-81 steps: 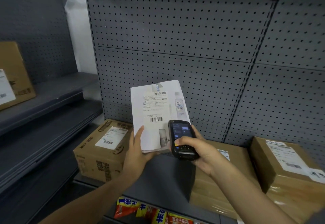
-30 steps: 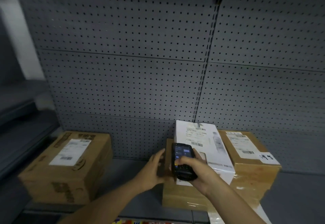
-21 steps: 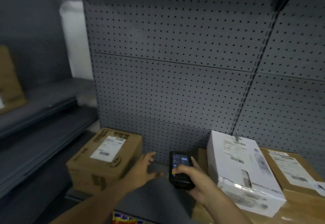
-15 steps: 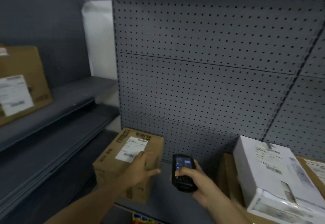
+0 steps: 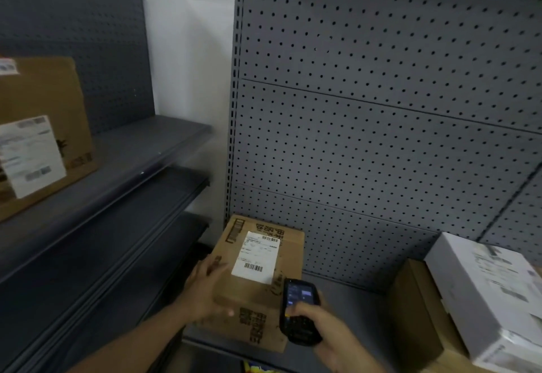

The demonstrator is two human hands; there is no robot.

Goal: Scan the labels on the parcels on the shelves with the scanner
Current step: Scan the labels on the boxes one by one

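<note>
A person's left hand (image 5: 205,292) rests with spread fingers on the near left corner of a brown cardboard box (image 5: 258,281) on a grey metal shelf (image 5: 349,299), beside its white shipping label (image 5: 257,257). The right hand (image 5: 318,328) curls around a black handheld scanner (image 5: 299,311), lit screen facing up, just right of the box. A white parcel (image 5: 487,293) lies on another brown box (image 5: 416,311) at right.

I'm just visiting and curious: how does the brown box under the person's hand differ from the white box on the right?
The brown box is plain cardboard with dark printing; the white box is white all over. The brown box stands directly on the shelf, while the white box lies on top of another cardboard box. The left hand touches the brown box; nothing touches the white box. Both carry a shipping label on top.
</note>
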